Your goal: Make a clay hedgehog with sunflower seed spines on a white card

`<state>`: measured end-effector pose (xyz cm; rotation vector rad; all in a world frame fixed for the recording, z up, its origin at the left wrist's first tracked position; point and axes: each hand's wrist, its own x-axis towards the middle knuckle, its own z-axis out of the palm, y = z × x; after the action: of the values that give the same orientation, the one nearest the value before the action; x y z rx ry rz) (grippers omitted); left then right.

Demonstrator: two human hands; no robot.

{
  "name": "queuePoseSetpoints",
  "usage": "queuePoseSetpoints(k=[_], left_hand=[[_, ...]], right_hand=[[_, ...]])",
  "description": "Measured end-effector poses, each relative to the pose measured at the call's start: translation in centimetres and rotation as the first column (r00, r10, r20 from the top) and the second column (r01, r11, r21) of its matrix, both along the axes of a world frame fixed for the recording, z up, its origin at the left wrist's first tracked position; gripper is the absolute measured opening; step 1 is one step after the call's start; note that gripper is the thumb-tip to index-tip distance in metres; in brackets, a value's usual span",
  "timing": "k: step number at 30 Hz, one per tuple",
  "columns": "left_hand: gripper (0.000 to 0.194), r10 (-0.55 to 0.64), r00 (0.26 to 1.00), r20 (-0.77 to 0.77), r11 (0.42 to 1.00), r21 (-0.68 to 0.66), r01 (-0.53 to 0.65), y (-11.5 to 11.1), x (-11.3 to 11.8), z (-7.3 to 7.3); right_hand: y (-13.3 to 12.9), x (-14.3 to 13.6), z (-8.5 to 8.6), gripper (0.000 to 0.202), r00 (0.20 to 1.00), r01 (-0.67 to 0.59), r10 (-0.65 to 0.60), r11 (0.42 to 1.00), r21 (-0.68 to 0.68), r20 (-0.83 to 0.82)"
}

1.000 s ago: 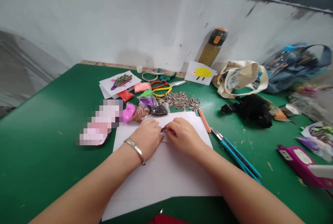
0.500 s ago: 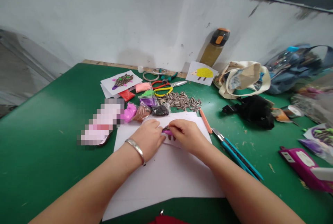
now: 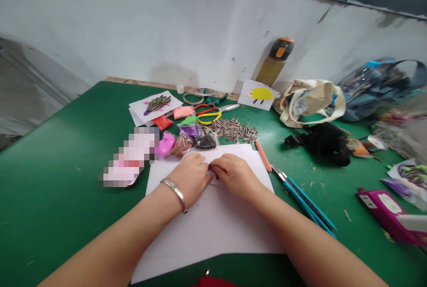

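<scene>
Paper [image 3: 213, 229] lies under the left hand [image 3: 189, 178], thumb spread wide, and the right hand [image 3: 233, 173], pinching a dark bit [image 3: 210, 166]. Seeds [image 3: 233, 129] lie beyond the paper.

The left hand [image 3: 191, 176] lies palm down, fingers [image 3: 200, 162] reaching toward the right hand [image 3: 236, 173], thumb [image 3: 207, 180] set apart on their near side. Just beside those left fingertips, the right hand curls inward, its tips partly hidden. Both forearms, left [image 3: 128, 229] and right [image 3: 307, 231], slant outward from the fingers toward the body.
</scene>
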<state>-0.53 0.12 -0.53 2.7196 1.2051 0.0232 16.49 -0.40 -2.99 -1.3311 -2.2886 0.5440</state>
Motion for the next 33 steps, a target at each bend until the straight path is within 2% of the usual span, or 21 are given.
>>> queuePoseSetpoints(k=[12, 18, 24, 29, 33], left_hand=[[0.02, -0.029, 1.0, -0.008, 0.999, 0.024, 0.029, -0.1, 0.1, -0.1], [0.022, -0.033, 0.999, 0.015, 0.999, 0.037, 0.033, -0.1, 0.0, -0.3], [0.021, 0.063, 0.997, 0.048, 0.998, 0.009, -0.064, -0.1, 0.1, -0.1], [0.021, 0.08, 0.989, 0.12, 0.996, 0.039, -0.086, 0.2, 0.4, -0.6], [0.023, 0.093, 0.986, 0.137, 0.993, 0.056, -0.102, 0.3, 0.8, -1.2]], right_hand=[[0.0, -0.1, -0.6, 0.021, 0.998, -0.058, 0.058, 0.998, 0.013, -0.028], [0.3, 0.4, -0.1, 0.016, 0.999, 0.019, -0.017, 0.999, 0.046, -0.038], [0.9, 1.8, 0.0, 0.016, 0.998, 0.045, -0.043, 0.998, 0.049, -0.05], [1.0, 1.7, 0.0, 0.016, 1.0, -0.024, 0.025, 0.999, 0.023, -0.011], [1.0, 1.5, -0.3, 0.018, 1.0, -0.018, 0.018, 1.0, 0.023, -0.003]])
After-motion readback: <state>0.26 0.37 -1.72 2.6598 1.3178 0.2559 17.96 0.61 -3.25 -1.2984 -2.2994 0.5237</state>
